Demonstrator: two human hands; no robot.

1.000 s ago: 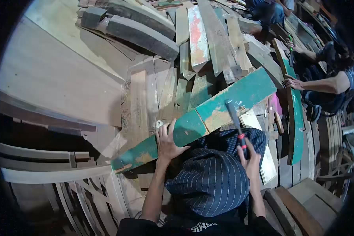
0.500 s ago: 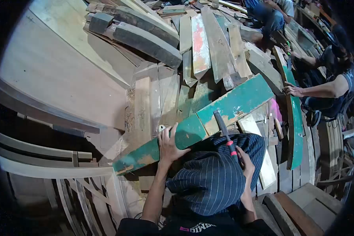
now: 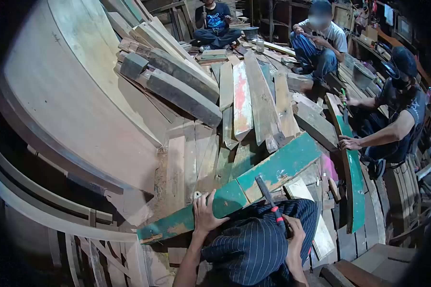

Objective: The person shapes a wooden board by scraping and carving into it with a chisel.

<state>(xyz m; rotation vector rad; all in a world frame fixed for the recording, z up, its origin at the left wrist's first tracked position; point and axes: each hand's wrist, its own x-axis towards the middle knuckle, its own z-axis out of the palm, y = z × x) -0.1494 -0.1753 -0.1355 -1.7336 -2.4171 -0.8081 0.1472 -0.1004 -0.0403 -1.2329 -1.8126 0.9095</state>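
Observation:
A long plank (image 3: 292, 160) with worn green paint lies diagonally across my lap, bare wood showing in scraped patches. Spread over its left part, my left hand (image 3: 207, 216) rests with fingers stretched toward the far edge and thumb apart. My right hand (image 3: 294, 230) is closed round the red and black handle of a chisel (image 3: 264, 189). The chisel's metal blade lies over a bare patch beside the seam across the plank. Striped dark cloth (image 3: 254, 239) covers my legs beneath.
To the right a co-worker (image 3: 402, 115) holds another green plank (image 3: 352, 177) and a green-handled tool. Two more people sit at the back. Stacked boards (image 3: 242, 100) fill the middle, a large curved panel (image 3: 76, 115) stands left, and a slatted wooden frame (image 3: 67, 225) is lower left.
The view has tilted up, so the scene sits lower and the people at the back show more. Both hands keep about the same places on the plank and chisel.

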